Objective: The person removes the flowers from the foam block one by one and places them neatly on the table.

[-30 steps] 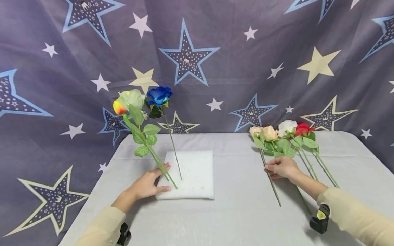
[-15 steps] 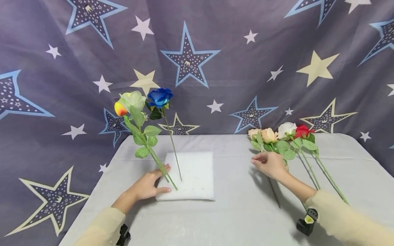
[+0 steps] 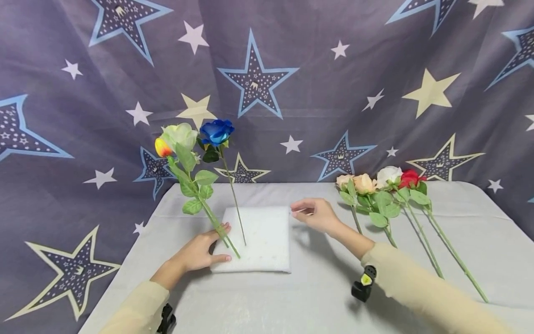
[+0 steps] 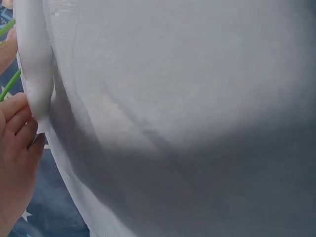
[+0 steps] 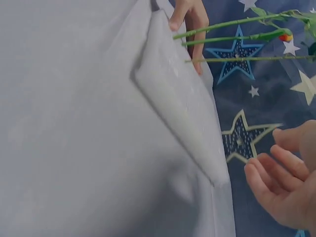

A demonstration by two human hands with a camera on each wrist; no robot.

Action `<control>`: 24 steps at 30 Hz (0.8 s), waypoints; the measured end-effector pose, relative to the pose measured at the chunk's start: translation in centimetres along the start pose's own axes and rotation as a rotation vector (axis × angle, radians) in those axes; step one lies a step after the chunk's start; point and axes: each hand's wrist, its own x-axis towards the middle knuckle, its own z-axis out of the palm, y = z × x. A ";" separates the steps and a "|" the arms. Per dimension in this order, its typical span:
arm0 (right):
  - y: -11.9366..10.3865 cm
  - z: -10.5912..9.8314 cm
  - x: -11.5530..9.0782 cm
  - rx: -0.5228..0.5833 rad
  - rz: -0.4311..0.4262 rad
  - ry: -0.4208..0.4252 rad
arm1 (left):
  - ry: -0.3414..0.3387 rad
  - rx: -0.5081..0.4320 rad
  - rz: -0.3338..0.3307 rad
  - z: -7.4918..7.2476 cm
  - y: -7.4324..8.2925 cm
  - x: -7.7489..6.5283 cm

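Observation:
A white foam block (image 3: 267, 232) lies on the table, with three artificial flowers standing tilted in it. They are a blue rose (image 3: 217, 131), a pale green-white rose (image 3: 182, 134) and a yellow-orange tulip (image 3: 162, 147). My left hand (image 3: 201, 250) rests on the block's left edge, thumb and fingers spread beside the green stems (image 5: 222, 23). Over the block's far right corner hovers my right hand (image 3: 319, 215), fingers loosely bent and holding nothing. In the right wrist view its fingertips (image 5: 252, 170) are apart from the foam.
On the right side of the table (image 3: 317, 297) lie peach roses (image 3: 365, 183), a white rose (image 3: 389, 176) and a red rose (image 3: 410, 178), their stems pointing toward the front. A star-patterned curtain (image 3: 317, 93) hangs behind the table.
My right hand has left the peach rose stem, which stays on the table, and moved left to the foam block's corner. The left hand keeps its place on the block.

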 end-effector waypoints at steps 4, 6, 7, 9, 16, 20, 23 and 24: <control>-1.0 1.6 1.4 0.084 0.017 -0.023 | -0.006 0.003 0.002 0.0 0.0 0.2; -1.4 2.3 1.9 0.135 0.030 -0.032 | -0.009 0.006 0.001 0.0 0.0 0.3; -1.6 2.6 2.2 0.164 0.034 -0.035 | -0.010 0.006 0.001 0.0 0.0 0.3; -2.1 3.2 2.8 0.230 0.035 -0.044 | -0.010 0.006 -0.003 0.0 0.0 0.4; -3.3 4.9 4.2 0.454 0.101 -0.076 | -0.009 0.007 -0.001 0.1 -0.1 0.3; -3.7 5.5 4.9 0.577 0.158 -0.071 | -0.012 0.004 -0.003 0.2 -0.2 0.3; -4.0 6.0 5.4 0.635 0.172 -0.070 | -0.009 0.000 -0.007 0.1 -0.3 0.3; -4.1 6.2 5.6 0.646 0.173 -0.073 | -0.008 -0.001 -0.007 0.0 -0.3 0.2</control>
